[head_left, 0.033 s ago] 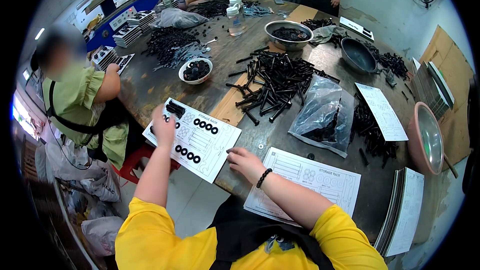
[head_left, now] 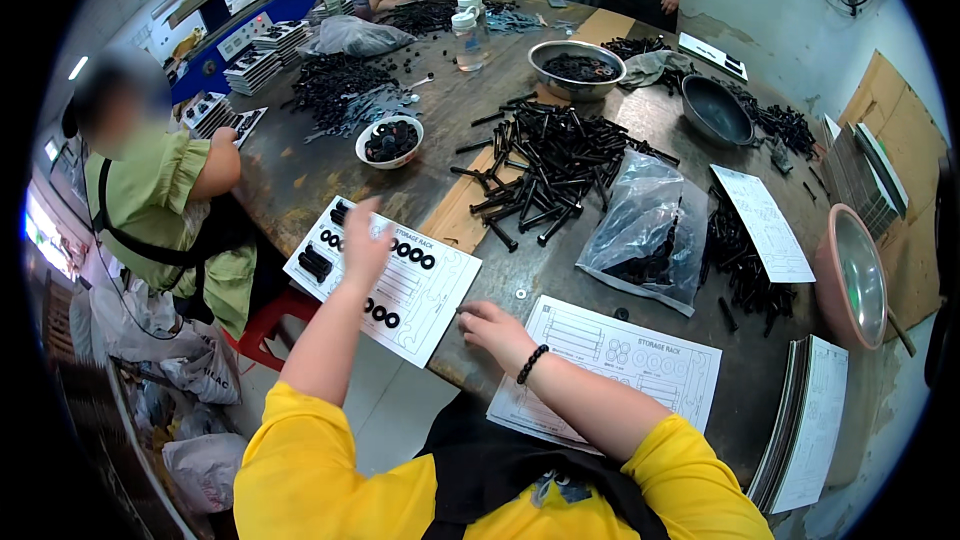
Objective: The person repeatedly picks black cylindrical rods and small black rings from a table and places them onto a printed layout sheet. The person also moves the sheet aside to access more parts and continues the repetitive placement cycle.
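My left hand (head_left: 366,245), smeared by motion, hangs over a white printed card (head_left: 435,285) near the table edge. Whether its fingers hold anything is hard to see. On the card lie rows of black rings (head_left: 413,254), more rings (head_left: 383,314) lower down, and short black bolt-like pieces (head_left: 315,262) at its left end; part of the layout is hidden by my hand and forearm. Just beyond the card's right edge rests my right hand (head_left: 495,332), fingers curled together, with a small dark thing at the fingertips that I cannot make out.
Ahead lies a heap of black bolts (head_left: 560,160), beside a clear plastic bag (head_left: 645,235). A white bowl (head_left: 388,162) of black parts and a metal basin (head_left: 578,90) stand farther back. A printed sheet (head_left: 630,360) lies under my right forearm. At left sits a co-worker (head_left: 165,210).
My left hand has moved right from the card's left end toward its middle, uncovering short black pieces there. My right hand has barely shifted.
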{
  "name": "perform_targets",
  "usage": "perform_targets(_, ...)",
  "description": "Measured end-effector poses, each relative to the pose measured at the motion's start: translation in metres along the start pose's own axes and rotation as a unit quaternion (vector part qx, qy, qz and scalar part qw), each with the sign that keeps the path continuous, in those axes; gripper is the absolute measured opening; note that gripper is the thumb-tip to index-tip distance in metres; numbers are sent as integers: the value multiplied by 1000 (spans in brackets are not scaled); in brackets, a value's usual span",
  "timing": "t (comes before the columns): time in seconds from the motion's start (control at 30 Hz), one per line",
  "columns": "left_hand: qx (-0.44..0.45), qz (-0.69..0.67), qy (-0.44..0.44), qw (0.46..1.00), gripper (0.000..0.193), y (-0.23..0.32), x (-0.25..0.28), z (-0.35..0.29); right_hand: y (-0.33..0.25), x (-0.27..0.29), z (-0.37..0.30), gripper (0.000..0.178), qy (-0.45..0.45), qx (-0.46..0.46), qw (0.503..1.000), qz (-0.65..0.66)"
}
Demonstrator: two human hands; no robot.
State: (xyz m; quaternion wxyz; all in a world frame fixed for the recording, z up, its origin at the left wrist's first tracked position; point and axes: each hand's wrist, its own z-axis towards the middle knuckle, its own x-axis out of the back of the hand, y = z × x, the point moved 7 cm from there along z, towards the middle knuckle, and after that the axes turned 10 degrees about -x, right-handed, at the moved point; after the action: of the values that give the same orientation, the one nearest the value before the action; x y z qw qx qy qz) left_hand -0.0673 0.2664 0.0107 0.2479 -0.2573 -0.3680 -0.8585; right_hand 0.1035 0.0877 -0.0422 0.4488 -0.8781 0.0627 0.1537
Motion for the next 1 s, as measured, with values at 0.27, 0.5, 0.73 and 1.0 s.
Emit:
perform_targets(0.27,-137,155,-285,936,55,99,-155,40,13,27,-58,32,15,96,982,-164)
perform_targets(0.5,-81,192,-349,913,46,96,-195,51,33,55,-94,31,55,6,991,-126)
perform_targets(0.73,-70,182,-321,927,26,81,-200,52,41,63,-105,29,50,7,995,-86)
perform_targets(1.0,-65,229,-324,916,24,80,-195,50,51,71,-104,28,51,31,997,-59)
